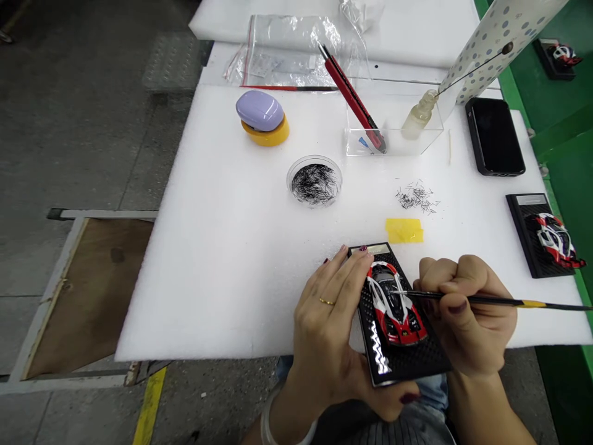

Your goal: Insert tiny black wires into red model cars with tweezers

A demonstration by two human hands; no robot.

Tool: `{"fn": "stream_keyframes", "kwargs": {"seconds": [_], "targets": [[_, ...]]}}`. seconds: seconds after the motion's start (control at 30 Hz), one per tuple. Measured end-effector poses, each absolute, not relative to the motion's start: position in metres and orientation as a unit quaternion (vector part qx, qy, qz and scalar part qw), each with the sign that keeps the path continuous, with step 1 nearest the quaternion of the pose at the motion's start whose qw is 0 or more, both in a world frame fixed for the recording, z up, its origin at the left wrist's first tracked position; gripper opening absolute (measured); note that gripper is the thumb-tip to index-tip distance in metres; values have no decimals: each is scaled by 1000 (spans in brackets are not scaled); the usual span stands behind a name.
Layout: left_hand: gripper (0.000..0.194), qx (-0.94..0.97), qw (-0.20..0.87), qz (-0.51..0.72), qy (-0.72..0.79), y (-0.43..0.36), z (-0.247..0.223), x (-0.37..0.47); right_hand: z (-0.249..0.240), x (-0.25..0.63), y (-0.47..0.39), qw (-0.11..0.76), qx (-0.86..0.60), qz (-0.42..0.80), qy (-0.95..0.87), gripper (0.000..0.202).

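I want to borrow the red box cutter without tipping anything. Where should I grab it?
Take the box cutter by its upper handle, coming from the left. It leans tilted with its tip down inside the clear box, so the upper end is free.

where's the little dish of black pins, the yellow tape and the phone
round clear dish of black pins [314, 183], head view, on the pin heap
yellow tape piece [404, 230], head view, its middle
black phone [494, 136], head view, screen centre

Both hands [333, 327] [467, 315] low, fingers curled
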State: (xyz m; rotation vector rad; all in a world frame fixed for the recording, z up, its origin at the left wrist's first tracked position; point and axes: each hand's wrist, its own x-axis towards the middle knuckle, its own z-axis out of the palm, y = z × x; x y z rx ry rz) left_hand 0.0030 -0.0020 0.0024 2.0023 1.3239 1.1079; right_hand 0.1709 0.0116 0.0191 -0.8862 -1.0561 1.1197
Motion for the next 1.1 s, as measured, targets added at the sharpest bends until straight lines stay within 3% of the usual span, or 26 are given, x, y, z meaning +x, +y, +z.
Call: {"fn": "stream_keyframes", "kwargs": {"seconds": [0.33, 0.5, 0.63, 0.77, 0.93, 1.03, 1.1], "targets": [[97, 750, 245, 378, 483, -4, 3, 1, 27, 178, 14, 652, -383, 516, -403, 7], [100, 749, 164, 406, 498, -5, 7, 14, 42, 203, 2, 677, -464, 383, -424, 5], [97, 717, 117, 442, 527, -4, 13, 42, 54, 216, -18, 584, -562, 319, -491, 20], [89, 689, 88, 447, 563, -5, 17, 67, 60, 223, -26, 468, -612, 326, -549, 11], [79, 707, 66, 404, 577, -9, 16, 80, 62, 216, -22, 387, -639, 348, -566, 17], [91, 738, 66, 394, 544, -16, 18, 72, 65, 224, -30, 377, -644, 352, -565, 21], [102, 753, 83, 424, 496, -25, 22, 56, 63, 251, -45, 419, -677, 289, -531, 24]]}}
